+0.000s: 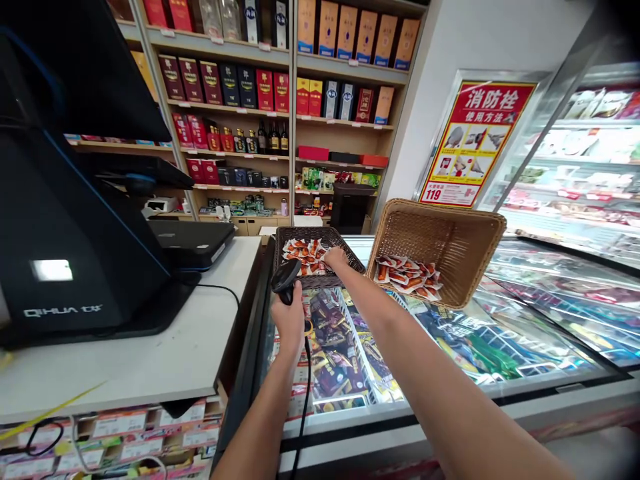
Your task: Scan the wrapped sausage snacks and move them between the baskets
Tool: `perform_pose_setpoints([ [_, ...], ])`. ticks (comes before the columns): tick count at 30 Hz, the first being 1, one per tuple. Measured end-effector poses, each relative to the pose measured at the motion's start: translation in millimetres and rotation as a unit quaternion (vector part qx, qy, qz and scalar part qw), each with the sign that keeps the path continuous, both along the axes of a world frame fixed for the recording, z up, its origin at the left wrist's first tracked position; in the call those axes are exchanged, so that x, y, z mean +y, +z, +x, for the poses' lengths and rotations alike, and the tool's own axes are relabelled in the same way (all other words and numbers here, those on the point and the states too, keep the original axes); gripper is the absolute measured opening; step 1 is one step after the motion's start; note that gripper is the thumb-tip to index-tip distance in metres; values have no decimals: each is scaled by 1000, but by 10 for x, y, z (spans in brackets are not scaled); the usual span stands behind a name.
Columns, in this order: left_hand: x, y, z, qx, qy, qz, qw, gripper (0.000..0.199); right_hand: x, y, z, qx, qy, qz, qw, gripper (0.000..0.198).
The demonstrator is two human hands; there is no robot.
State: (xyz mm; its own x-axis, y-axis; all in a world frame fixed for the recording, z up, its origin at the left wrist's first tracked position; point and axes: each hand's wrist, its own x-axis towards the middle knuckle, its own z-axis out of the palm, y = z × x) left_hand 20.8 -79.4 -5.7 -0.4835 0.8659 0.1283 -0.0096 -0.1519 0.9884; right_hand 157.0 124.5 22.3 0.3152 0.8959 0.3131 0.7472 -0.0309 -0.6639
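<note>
Right at the dark basket (320, 281), and both arms are stretched out toward it! The left hand (289, 319) is up at its near left corner, the grip wrapped firmly around a black scanner (287, 277), head up, with the cable (306, 393) trailing down toward the viewer. Over to the right hand (336, 257), in above the dark basket's right half, fingers bunched at the edge of the packets (305, 249); whether that grip is clamped on one, I can't tell from this angle. The packets, reddish-brown food in clear wrap, lie spread inside the dark basket, just beyond the scanner. Just to the dark basket's right, a pale basket (433, 230) stands tilted with its open side facing us, more wrapped pieces (407, 277) heaped along its lower side. Beneath the dark basket runs a glass-topped freezer (400, 408), colourful packs showing through. Left of the dark basket, a white tabletop (170, 363) carries the big black till (75, 253); beyond it, shelves (225, 120) packed with boxes and bottles.
</note>
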Motion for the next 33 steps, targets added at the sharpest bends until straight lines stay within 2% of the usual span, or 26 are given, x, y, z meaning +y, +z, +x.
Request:
perform_pose_setpoints([
  [3,-5,-4,39,-21,12,-10,1000,40,-55,22,53,11,-17,-6,1000,31],
  [5,1,-17,53,-14,7,-3,1000,39,-113,65,89,12,-4,15,1000,31],
  [8,26,-46,54,-13,-1,6,1000,39,-280,145,196,5,41,74,996,30],
  [11,47,-47,58,-33,-12,0,999,39,-608,162,439,1,81,148,986,32],
  [15,8,4,115,-55,-55,3,997,43,-1235,-22,927,11,98,238,966,33],
  [18,-64,48,228,-28,-117,18,993,48,-1636,-245,1249,15,72,281,957,33],
  [20,-106,92,347,-7,-165,18,986,49,-1783,-378,1394,24,42,300,953,33],
  [24,-120,255,666,39,-239,1,970,50,-1804,-525,1556,59,-17,300,952,33],
  [28,-50,419,978,73,-265,-6,961,49,-1719,-547,1672,83,-47,296,951,35],
  [33,34,379,1169,102,-274,-14,956,50,-1716,-521,1783,86,-63,307,946,35],
])
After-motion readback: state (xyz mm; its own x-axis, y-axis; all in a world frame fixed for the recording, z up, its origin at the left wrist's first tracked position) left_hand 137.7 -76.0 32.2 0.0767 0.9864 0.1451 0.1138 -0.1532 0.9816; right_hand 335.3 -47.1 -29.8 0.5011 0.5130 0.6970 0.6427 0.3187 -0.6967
